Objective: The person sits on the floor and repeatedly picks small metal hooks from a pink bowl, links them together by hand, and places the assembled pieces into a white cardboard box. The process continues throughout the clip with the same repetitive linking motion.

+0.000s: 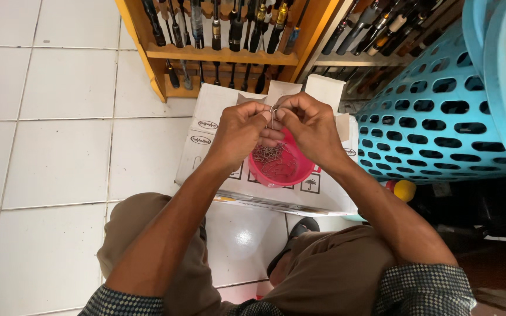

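A seated person's left hand (242, 130) and right hand (310, 130) meet fingertip to fingertip, both pinched shut on a thin wire hook (272, 116) held just above a pink bowl (300, 169) of similar small metal hooks (272, 157), which rests on a white cardboard box (206, 140) on the tiled floor (60, 146). The hook's long axis runs roughly upright, its bend uppermost; which way the tip faces cannot be told. Working this well likely calls for a steady pinch directly over the bowl, so a slip drops it among the others. A blue perforated basket (440, 123) and a wooden rod rack (224, 55) stand near.
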